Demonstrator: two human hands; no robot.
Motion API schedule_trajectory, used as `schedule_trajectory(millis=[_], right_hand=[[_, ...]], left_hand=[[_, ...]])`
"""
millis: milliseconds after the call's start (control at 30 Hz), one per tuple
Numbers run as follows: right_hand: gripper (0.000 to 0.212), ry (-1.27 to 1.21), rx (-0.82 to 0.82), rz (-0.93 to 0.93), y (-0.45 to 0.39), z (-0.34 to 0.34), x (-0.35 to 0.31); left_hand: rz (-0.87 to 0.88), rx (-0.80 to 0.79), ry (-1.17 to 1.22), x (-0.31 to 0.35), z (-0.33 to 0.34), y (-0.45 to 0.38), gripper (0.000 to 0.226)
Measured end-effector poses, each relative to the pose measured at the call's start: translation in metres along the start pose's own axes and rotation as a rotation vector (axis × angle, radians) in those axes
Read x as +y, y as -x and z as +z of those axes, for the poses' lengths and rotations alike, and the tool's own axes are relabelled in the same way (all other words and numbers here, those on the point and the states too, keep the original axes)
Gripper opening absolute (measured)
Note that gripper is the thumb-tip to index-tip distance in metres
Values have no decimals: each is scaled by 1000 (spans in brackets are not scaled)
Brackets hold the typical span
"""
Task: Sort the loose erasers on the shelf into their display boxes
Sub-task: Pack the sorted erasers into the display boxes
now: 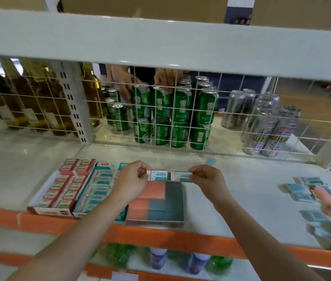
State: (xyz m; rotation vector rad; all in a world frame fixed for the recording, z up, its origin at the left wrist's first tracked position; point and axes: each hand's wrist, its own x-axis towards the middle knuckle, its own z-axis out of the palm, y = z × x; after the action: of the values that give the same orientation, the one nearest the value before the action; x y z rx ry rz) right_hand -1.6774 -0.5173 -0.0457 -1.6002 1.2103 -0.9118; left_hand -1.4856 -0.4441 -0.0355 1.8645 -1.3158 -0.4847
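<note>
My left hand [133,177] pinches a white and teal eraser [159,175] by its left end. My right hand [207,178] pinches a second white and teal eraser [181,175] by its right end. Both erasers hover side by side above the far edge of a display box of salmon and dark grey erasers [160,201]. To the left stand a teal eraser box [97,191] and a red eraser box [63,189], both filled in rows. A loose pile of erasers [320,207] lies at the shelf's right end.
The white shelf [241,191] has an orange front lip [160,236]. Behind a wire grid stand green cans [180,110], silver cans [262,126] and bottles [38,98]. Another person's hands [140,80] reach among the cans. Bottles sit on the shelf below.
</note>
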Motion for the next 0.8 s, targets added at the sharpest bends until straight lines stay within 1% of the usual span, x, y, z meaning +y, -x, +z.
schedule_trajectory(millis=[167,400,533,667,800], right_hand=[[14,-5,-51,6,6,51,-15],[14,107,-120,-41,19,109,-30],[13,284,-124,-80,26,131,-38],[10,382,-147,-112,31,145,-39],[11,557,-137,-204,32,153,-41]], left_hand=[[-7,25,-22,-34,-38,5,19],[-15,3,-147,-80,-86,9,24],[-12,2,-169,-96,-101,12,23],[9,17,-210,-104,-105,15,20],[102,16,-365,-106,-104,16,25]])
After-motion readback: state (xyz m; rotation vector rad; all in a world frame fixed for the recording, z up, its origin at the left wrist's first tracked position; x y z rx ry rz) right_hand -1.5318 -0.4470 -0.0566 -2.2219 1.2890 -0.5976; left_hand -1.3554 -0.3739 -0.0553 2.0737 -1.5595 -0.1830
